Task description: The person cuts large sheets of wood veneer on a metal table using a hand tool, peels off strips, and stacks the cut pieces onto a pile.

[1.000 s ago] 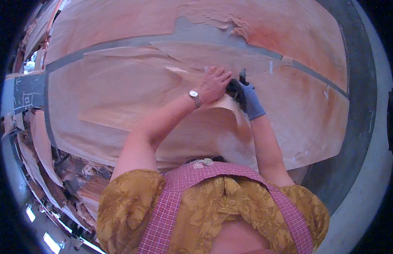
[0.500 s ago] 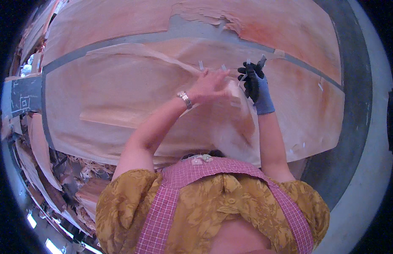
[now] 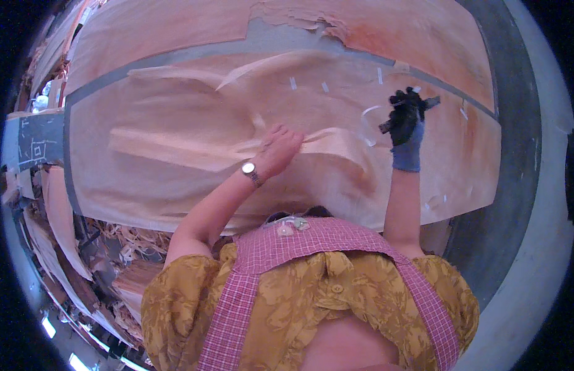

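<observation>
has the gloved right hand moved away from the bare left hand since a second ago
Yes. The gloved right hand, gripping a dark tool, has swung out to the right across the veneer sheet, away from the left hand pressing on the sheet.

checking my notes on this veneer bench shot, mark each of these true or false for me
1. The left hand presses on a veneer sheet. True.
2. The right hand is bare. False: it wears a dark glove with a blue cuff.
3. The right hand holds a dark tool, with a clear tape strip curling beside it. True.
4. A wristwatch sits on the right wrist. False: it is on the left wrist.
5. Both hands touch each other. False: they are apart.
</observation>
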`<action>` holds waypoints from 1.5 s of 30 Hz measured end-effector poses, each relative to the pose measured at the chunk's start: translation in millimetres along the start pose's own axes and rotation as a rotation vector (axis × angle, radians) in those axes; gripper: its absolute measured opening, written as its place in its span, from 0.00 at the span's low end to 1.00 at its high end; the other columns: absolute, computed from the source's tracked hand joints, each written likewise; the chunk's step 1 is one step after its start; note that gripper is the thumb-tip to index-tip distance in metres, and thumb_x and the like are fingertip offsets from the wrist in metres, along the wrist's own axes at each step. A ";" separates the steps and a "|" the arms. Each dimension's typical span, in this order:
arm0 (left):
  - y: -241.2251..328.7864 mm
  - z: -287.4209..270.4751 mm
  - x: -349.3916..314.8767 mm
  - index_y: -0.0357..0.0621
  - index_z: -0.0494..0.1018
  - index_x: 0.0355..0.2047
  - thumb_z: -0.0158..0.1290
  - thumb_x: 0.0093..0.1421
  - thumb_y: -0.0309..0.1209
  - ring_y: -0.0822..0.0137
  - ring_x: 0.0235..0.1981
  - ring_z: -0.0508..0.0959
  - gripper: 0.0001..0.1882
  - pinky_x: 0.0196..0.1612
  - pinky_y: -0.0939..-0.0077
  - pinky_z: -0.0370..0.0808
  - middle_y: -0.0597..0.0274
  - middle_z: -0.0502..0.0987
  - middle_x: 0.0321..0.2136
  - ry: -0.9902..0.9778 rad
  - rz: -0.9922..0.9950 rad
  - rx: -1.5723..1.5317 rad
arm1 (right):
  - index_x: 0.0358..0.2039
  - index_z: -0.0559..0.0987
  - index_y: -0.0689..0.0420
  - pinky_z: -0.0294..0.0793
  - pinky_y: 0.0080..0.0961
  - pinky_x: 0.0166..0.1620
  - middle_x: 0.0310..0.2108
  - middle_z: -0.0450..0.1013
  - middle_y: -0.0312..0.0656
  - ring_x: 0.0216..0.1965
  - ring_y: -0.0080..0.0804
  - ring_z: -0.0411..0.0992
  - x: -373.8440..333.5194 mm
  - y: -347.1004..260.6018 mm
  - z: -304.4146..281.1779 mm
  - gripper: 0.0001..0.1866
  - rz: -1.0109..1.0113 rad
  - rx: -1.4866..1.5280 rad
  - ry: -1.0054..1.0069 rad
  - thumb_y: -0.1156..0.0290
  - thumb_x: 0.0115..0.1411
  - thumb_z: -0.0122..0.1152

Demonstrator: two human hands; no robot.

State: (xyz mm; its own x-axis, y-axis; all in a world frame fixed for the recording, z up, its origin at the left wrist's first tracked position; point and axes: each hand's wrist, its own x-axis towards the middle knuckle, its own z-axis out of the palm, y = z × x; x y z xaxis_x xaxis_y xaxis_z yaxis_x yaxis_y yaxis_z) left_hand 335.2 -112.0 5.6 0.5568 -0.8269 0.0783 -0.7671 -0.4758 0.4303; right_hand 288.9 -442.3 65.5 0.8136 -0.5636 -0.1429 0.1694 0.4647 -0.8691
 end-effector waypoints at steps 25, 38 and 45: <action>-160.2 0.5 52.4 0.42 0.65 0.59 0.54 0.60 0.44 0.54 0.66 0.60 0.31 0.67 0.54 0.55 0.51 0.64 0.62 0.274 -0.361 0.144 | 0.43 0.81 0.55 0.60 0.17 0.20 0.23 0.77 0.32 0.17 0.16 0.63 119.1 167.8 233.2 0.12 0.096 -0.929 -0.800 0.64 0.62 0.60; -167.4 -20.6 23.7 0.38 0.60 0.61 0.56 0.56 0.36 0.52 0.63 0.62 0.34 0.67 0.54 0.53 0.50 0.64 0.61 0.567 -0.734 0.036 | 0.42 0.75 0.62 0.74 0.29 0.35 0.30 0.78 0.43 0.29 0.28 0.74 133.1 235.6 299.8 0.17 0.153 -1.127 -1.083 0.64 0.58 0.64; -177.4 -11.9 43.5 0.46 0.60 0.64 0.55 0.59 0.41 0.55 0.62 0.65 0.34 0.66 0.54 0.57 0.52 0.65 0.62 0.530 -0.702 0.245 | 0.40 0.76 0.62 0.75 0.43 0.45 0.42 0.77 0.57 0.43 0.52 0.77 136.9 255.7 296.2 0.27 -0.225 -1.792 -0.901 0.49 0.52 0.63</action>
State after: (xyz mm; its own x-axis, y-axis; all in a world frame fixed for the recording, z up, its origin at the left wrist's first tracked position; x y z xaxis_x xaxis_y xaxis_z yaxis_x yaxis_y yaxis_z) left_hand 499.4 -60.0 -56.7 0.9481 -0.1059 0.2997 -0.2090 -0.9182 0.3366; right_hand 608.3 -198.3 -36.0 0.9488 0.1960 -0.2479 0.1132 -0.9432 -0.3125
